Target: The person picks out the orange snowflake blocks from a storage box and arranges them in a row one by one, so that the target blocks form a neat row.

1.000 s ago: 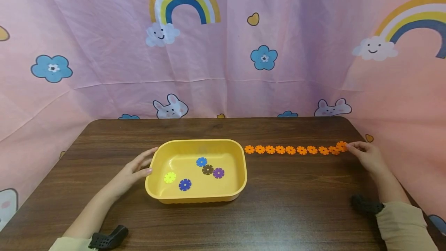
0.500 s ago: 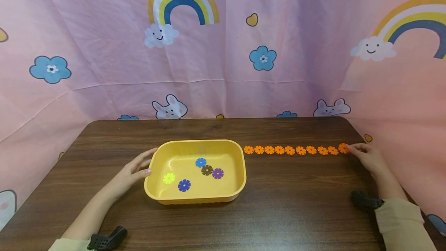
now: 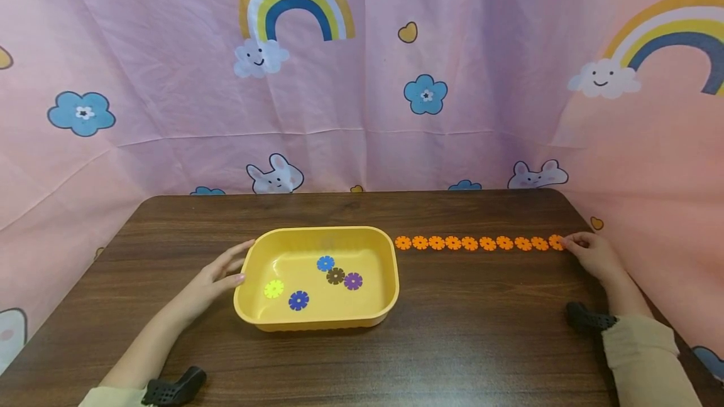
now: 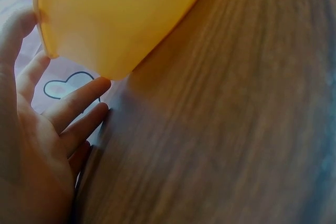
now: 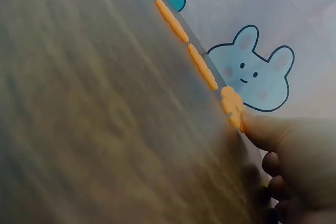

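At the right end of a straight row of orange snowflake discs [image 3: 469, 244], my right hand [image 3: 594, 257] pinches the last orange snowflake disc [image 3: 557, 242] by its edge. In the right wrist view this disc [image 5: 232, 107] stands tilted, while its neighbours lie flat. My left hand [image 3: 213, 279] rests against the left end of a yellow plastic bin [image 3: 317, 323], fingers extended. The left wrist view has the thumb at the bin's rim and other fingertips close to its outer wall [image 4: 121, 30]. Inside the bin lie several loose discs, among them a yellow disc [image 3: 274, 289] and a purple disc [image 3: 353, 281].
Everything stands on a dark wood-grain table [image 3: 464, 344]. A pink and lilac printed curtain [image 3: 362, 80] hangs behind the table and along both sides. The row begins right beside the bin's right rim and runs toward the table's right edge.
The right hand has brought its disc from overlapping the neighbouring disc, first rightward, then down into line at the row's end. The left hand and bin stay in place.
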{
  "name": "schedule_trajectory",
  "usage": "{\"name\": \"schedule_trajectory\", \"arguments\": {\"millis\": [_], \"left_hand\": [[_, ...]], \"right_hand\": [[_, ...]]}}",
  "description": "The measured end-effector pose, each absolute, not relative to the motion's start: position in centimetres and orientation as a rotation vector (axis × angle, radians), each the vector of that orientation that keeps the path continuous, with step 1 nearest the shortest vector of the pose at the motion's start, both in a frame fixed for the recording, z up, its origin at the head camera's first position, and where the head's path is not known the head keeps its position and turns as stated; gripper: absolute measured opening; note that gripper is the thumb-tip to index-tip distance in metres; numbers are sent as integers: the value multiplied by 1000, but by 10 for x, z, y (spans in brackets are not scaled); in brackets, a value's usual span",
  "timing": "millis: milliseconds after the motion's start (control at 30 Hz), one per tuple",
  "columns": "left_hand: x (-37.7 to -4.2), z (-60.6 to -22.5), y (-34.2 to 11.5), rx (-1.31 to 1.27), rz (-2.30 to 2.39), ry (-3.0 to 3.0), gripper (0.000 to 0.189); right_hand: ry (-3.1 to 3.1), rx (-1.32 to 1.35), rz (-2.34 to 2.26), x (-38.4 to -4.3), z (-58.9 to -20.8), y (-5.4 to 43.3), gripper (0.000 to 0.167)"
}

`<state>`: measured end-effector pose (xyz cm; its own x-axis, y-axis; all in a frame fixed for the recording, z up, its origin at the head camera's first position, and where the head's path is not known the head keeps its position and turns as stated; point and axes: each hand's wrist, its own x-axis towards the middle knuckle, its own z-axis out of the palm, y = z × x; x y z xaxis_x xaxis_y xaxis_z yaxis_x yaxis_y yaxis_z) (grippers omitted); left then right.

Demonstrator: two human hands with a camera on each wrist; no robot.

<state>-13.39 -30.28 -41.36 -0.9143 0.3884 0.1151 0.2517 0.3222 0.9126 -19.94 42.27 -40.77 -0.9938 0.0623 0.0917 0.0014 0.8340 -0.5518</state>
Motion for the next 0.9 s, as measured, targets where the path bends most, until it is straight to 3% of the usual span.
{"name": "schedule_trajectory", "arguments": {"millis": [200,633,900], "left_hand": [[-134,-412,-303,607,1644,2465,58],[-134,-413,-303,625,1646,2452,58],[-134,-409,-302,644,1585,2525,51]], "right_hand": [[-2874,-19,782,-202,-410,419,37],[-2828,-64,905,-197,-408,416,48],[-2633,20,938,-188,-390,404,38]]}}
